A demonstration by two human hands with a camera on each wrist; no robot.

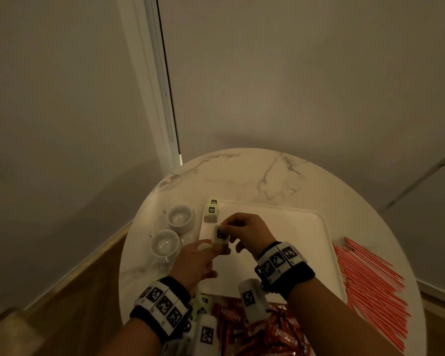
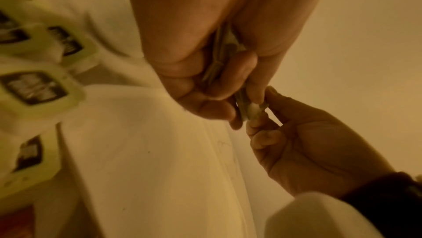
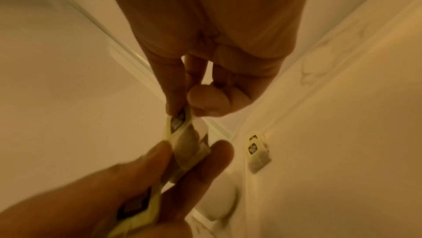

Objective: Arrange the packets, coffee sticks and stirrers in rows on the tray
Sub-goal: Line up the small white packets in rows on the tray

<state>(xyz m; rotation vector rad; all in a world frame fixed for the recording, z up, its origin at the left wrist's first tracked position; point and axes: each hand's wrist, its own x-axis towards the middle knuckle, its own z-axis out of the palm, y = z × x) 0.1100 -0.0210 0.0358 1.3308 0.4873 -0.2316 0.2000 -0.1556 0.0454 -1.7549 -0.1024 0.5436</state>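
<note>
A pale tea packet (image 1: pixel 220 235) with a black label is held over the near left part of the white tray (image 1: pixel 280 227). My right hand (image 1: pixel 225 228) pinches its top edge between thumb and finger. My left hand (image 1: pixel 211 249) grips a small stack of such packets (image 3: pixel 137 205) from below, and the pinched packet (image 3: pixel 178 121) is still at the top of that stack. Two more packets (image 1: pixel 212 211) lie overlapping in the tray's far left corner. Red coffee sticks (image 1: pixel 267 327) are heaped at the table's near edge. Red stirrers (image 1: pixel 370 286) lie right of the tray.
Two white cups (image 1: pixel 179 217) (image 1: pixel 163 244) stand on saucers left of the tray on the round marble table (image 1: pixel 254 176). Loose packets (image 2: pixel 34 88) lie near the tray's near left corner. A wall and a door frame stand behind the table.
</note>
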